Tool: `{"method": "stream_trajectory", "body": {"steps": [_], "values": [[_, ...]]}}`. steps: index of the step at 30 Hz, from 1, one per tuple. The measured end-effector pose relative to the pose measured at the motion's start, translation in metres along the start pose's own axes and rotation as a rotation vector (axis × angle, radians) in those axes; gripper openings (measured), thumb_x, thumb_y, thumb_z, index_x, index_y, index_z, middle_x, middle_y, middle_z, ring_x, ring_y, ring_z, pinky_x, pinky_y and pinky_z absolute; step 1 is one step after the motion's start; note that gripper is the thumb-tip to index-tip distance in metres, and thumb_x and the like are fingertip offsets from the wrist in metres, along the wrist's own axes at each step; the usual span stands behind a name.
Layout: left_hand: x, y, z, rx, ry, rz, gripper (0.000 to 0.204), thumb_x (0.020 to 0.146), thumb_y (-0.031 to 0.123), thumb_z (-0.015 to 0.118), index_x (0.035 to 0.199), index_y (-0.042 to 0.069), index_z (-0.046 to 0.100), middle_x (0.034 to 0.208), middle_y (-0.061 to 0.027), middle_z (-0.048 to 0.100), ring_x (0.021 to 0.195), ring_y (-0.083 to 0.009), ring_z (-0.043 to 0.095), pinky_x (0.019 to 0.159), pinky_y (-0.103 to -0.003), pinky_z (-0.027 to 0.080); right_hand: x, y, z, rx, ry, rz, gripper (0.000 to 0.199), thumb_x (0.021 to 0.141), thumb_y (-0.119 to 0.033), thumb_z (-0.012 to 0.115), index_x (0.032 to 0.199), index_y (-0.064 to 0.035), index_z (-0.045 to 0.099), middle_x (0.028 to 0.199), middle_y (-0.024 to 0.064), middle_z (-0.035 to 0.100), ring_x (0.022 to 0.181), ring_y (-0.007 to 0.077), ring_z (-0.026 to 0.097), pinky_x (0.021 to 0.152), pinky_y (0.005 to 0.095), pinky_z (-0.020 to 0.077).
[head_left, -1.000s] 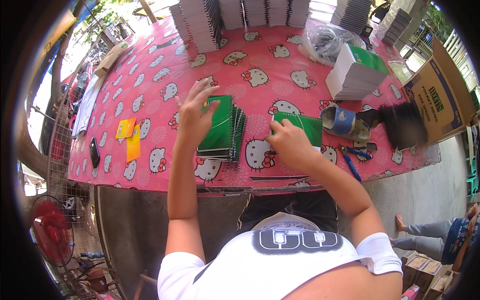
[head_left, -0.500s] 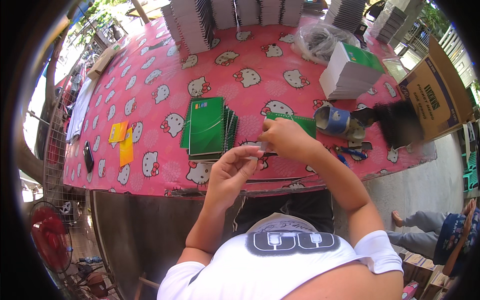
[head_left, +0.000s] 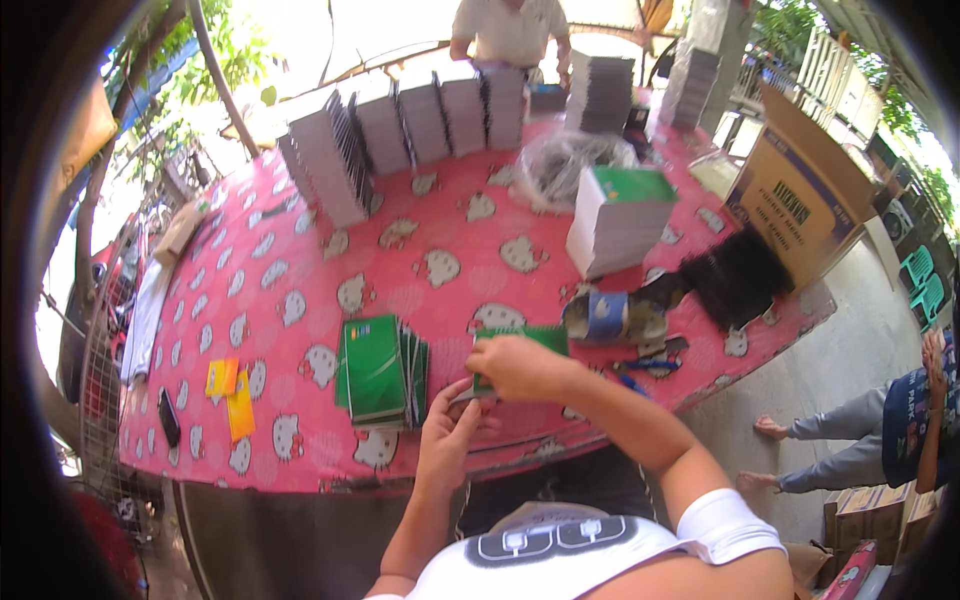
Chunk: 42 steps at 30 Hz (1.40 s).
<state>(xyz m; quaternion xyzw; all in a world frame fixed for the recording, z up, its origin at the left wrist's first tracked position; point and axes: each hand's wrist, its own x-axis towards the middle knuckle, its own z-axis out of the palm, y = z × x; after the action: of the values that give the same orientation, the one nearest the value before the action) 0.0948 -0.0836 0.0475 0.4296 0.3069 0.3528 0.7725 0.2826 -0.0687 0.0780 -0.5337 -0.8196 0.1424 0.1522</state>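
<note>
My left hand pinches a small pale, flat piece between thumb and forefinger, its other fingers loosely curled. My right hand is closed just beyond it, over the left part of a green notebook lying on the table. What its fingertips grip is hidden. To the left of my hands lies a pile of green spiral notebooks. Right of the green notebook sit a pair of blue-handled pliers and a blue strapped slipper.
On the pink patterned tablecloth stand tall notebook stacks, a white paper block with green cover and a plastic bag. Black spiral coils lie by a cardboard box. Orange cards and a phone are left. Two people are nearby.
The view has tilted up, so the table sits lower and a person at the far side shows. My hands have moved slightly away from me, toward the green notebook, still close together.
</note>
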Motion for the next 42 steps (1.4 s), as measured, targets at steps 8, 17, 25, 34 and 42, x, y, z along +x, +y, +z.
{"method": "stream_trajectory", "body": {"steps": [8, 17, 25, 34, 42], "values": [[0.065, 0.013, 0.019, -0.261, -0.051, -0.078, 0.038, 0.098, 0.018, 0.052, 0.131, 0.007, 0.038, 0.112, -0.0149, 0.057, 0.093, -0.0217, 0.062, 0.077, -0.034, 0.054, -0.054, -0.017, 0.003, 0.002, 0.431, -0.119, 0.037, 0.077, -0.008, 0.065, 0.113, -0.0011, 0.058, 0.102, 0.02, 0.063, 0.093, 0.0348, 0.063, 0.075, 0.04, 0.0519], [0.07, -0.015, 0.01, 0.388, -0.072, 0.511, 0.04, 0.089, -0.009, 0.055, 0.125, 0.004, 0.045, 0.109, -0.0087, 0.056, 0.101, -0.0153, 0.055, 0.089, -0.029, 0.045, -0.09, 0.048, 0.006, 0.844, 0.645, 0.273, 0.042, 0.079, 0.008, 0.068, 0.11, -0.0063, 0.043, 0.103, 0.0049, 0.051, 0.097, 0.0124, 0.051, 0.085, 0.0274, 0.0446], [0.066, -0.013, 0.007, 0.93, -0.045, 0.755, 0.064, 0.081, -0.008, 0.062, 0.137, 0.011, 0.04, 0.117, -0.0187, 0.046, 0.103, -0.0331, 0.051, 0.088, -0.041, 0.045, -0.07, 0.04, 0.044, 0.799, 0.674, 0.178, 0.034, 0.081, 0.009, 0.065, 0.102, -0.0059, 0.042, 0.1, 0.0054, 0.05, 0.092, 0.0108, 0.048, 0.083, 0.0263, 0.0409], [0.063, -0.009, 0.011, 0.899, 0.002, 0.759, 0.049, 0.078, 0.005, 0.073, 0.123, 0.012, 0.054, 0.128, -0.0194, 0.04, 0.111, -0.0336, 0.049, 0.094, -0.041, 0.043, -0.07, 0.028, 0.045, 0.718, 0.706, 0.28, 0.027, 0.081, 0.006, 0.066, 0.097, -0.0043, 0.046, 0.089, 0.007, 0.057, 0.081, 0.015, 0.054, 0.074, 0.0291, 0.0444], [0.063, 0.01, 0.051, 1.202, -0.01, 0.929, 0.019, 0.074, 0.013, 0.076, 0.093, 0.013, 0.072, 0.096, -0.0055, 0.069, 0.089, -0.0227, 0.058, 0.087, -0.036, 0.041, -0.08, 0.03, 0.031, 0.546, 0.7, 0.184, 0.03, 0.076, 0.004, 0.069, 0.1, -0.0031, 0.052, 0.089, 0.0115, 0.059, 0.084, 0.0287, 0.06, 0.075, 0.0372, 0.0469]]}}
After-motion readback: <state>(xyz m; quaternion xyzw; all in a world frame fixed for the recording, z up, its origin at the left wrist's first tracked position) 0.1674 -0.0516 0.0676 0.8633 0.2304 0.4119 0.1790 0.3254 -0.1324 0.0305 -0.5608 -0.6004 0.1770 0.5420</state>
